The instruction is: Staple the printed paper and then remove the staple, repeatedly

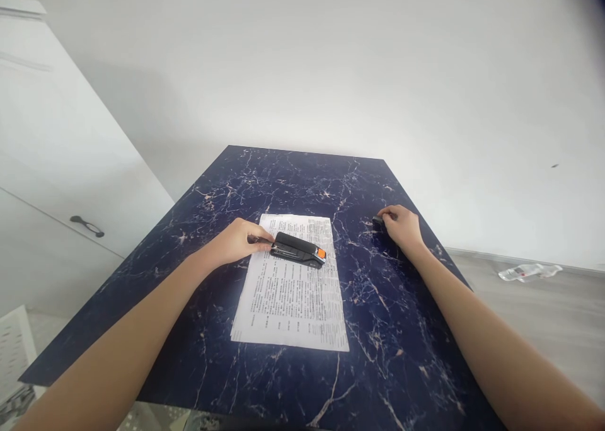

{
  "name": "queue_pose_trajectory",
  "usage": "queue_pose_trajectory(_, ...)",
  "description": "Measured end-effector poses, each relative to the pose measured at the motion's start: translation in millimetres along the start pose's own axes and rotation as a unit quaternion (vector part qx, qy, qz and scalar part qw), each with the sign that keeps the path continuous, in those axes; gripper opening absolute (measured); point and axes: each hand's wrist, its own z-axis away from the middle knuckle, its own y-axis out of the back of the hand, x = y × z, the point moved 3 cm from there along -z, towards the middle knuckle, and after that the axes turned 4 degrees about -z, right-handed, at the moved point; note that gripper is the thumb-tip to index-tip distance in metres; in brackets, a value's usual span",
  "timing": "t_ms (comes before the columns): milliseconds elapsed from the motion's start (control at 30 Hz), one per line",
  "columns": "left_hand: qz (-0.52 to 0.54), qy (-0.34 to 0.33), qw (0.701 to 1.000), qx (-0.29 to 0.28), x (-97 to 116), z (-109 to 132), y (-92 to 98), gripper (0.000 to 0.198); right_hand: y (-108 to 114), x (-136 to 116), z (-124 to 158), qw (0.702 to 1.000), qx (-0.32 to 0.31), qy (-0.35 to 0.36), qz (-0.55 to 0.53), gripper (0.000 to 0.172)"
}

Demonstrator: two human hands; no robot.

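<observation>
A black stapler with an orange patch at its right end lies across a stack of printed sheets. My left hand pinches the stapler's left end between thumb and fingers, over the paper's left edge. Over on the right side of the table, my right hand is closed on a small dark object at the tabletop. Only a bit of that object shows past the fingertips, so its kind cannot be made out.
The dark blue marbled table reaches back to a white wall. A white cabinet with a dark handle stands at left. Clear plastic packaging lies on the floor at right. A white perforated item is at lower left.
</observation>
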Motion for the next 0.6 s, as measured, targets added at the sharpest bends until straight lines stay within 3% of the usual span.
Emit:
queue_pose_trajectory(300, 0.034, 0.060, 0.998, -0.013, 1.4, 0.2, 1.2, 0.024, 1.4, -3.5, 0.7, 1.000, 0.001, 0.005, 0.000, 0.028)
queue_pose_trajectory(467, 0.014, 0.053, 0.998, -0.019, -2.5, 1.4, 5.4, 0.025, 1.3, -2.0, 0.4, 1.000, 0.011, 0.012, -0.006, 0.025)
queue_pose_trajectory(600, 0.013, 0.012, 0.998, -0.059, -9.7, 3.6, 12.9, 0.029, 11.5, -18.8, 7.4, 0.993, 0.095, 0.066, -0.002, 0.024)
